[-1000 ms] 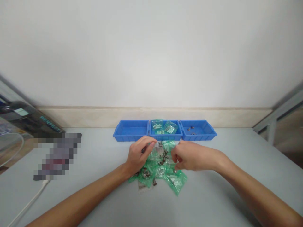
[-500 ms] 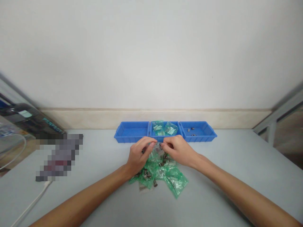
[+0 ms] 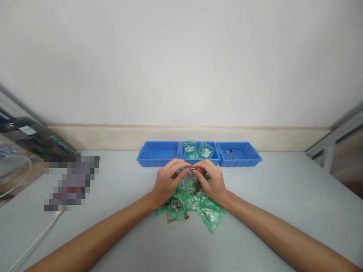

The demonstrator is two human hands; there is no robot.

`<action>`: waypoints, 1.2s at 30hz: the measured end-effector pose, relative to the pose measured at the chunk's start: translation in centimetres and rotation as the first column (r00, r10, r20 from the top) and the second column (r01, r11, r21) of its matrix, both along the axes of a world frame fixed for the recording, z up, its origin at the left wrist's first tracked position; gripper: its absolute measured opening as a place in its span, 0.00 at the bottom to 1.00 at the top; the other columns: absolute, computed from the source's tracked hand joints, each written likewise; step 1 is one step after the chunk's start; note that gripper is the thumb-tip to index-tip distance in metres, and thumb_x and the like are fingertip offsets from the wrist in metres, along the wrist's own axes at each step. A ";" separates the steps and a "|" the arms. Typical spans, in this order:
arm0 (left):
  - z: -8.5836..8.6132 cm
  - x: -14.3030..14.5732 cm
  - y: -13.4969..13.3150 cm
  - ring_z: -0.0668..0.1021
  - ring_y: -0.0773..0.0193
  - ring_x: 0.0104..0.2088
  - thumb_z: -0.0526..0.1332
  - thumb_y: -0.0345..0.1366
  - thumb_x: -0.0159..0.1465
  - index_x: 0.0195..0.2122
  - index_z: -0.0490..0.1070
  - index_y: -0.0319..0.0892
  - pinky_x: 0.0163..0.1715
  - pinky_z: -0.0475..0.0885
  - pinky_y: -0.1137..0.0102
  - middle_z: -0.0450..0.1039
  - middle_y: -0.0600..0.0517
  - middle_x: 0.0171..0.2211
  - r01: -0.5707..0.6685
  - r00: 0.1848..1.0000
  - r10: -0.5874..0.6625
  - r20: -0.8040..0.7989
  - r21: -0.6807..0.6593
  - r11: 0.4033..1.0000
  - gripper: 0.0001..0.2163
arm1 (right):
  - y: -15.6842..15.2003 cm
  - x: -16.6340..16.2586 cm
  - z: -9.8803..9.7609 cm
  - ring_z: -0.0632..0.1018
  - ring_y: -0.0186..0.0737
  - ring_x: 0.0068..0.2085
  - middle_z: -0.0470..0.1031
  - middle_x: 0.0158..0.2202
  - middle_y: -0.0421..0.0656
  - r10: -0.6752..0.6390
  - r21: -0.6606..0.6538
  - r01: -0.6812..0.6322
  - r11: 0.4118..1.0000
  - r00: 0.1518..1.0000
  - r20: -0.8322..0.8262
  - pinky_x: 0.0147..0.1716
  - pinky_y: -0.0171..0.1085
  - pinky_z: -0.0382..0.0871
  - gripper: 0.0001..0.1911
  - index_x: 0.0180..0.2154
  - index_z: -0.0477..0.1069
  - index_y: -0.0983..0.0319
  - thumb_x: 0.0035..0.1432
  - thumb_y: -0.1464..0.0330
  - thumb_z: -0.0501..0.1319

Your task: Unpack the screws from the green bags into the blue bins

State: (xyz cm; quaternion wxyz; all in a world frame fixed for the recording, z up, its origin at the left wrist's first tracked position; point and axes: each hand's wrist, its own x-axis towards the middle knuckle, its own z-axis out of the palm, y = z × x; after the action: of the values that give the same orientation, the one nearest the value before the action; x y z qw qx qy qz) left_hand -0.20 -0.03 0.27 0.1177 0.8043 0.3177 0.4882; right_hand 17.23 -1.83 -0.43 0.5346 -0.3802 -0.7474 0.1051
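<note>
A heap of small green plastic bags point(image 3: 198, 209) holding dark metal screws lies on the grey table before me. Above its far edge my left hand point(image 3: 167, 181) and my right hand point(image 3: 211, 181) meet, fingers pinched together on one small clear bag of screws point(image 3: 192, 169) held between their fingertips. Behind the hands stand three blue bins in a row. The left bin point(image 3: 157, 154) shows nothing inside, the middle bin point(image 3: 198, 150) holds several green bags, and the right bin point(image 3: 239, 154) holds a few loose dark screws.
A dark box with teal lettering point(image 3: 42, 141) lies at the far left beside a blurred-out object point(image 3: 70, 183). A white cable point(image 3: 36, 241) runs to the front left edge. A low beige ledge point(image 3: 184, 134) backs the table against the wall.
My right hand has moved left from the heap's right side and joined the left hand, both now pinching the same small bag. The hands have risen slightly toward the bins.
</note>
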 end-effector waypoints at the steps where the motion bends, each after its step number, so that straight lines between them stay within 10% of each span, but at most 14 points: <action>1: 0.0 0.0 0.0 0.77 0.68 0.32 0.58 0.36 0.67 0.39 0.75 0.41 0.28 0.71 0.76 0.77 0.50 0.35 0.004 1.000 -0.004 0.003 0.001 1.000 0.07 | 0.0 0.0 0.0 0.72 0.37 0.30 0.72 0.29 0.41 0.002 0.004 -0.002 1.000 1.000 -0.006 0.30 0.36 0.68 0.04 0.37 0.72 0.60 0.63 0.70 0.58; 11: 0.0 0.0 0.1 0.72 0.73 0.23 0.60 0.38 0.65 0.40 0.75 0.40 0.23 0.70 0.78 0.76 0.51 0.35 0.007 1.000 -0.007 -0.002 0.012 1.000 0.08 | 0.0 0.0 -0.3 0.72 0.37 0.29 0.72 0.29 0.41 0.004 0.036 -0.003 0.999 1.000 -0.028 0.29 0.36 0.68 0.04 0.37 0.73 0.60 0.62 0.71 0.59; 36: 0.1 -0.1 0.0 0.79 0.65 0.37 0.58 0.34 0.67 0.39 0.74 0.41 0.35 0.74 0.73 0.77 0.50 0.35 0.014 1.000 -0.013 -0.009 0.044 0.999 0.06 | 0.1 0.1 -0.1 0.73 0.37 0.30 0.72 0.29 0.42 0.056 0.007 -0.056 0.998 0.998 -0.013 0.30 0.36 0.67 0.07 0.36 0.74 0.62 0.64 0.69 0.57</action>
State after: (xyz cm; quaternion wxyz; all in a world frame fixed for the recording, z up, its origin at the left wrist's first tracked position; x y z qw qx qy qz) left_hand -0.26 -0.04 0.39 0.1020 0.8108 0.3019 0.4909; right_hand 17.31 -1.75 -0.56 0.5375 -0.3566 -0.7547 0.1198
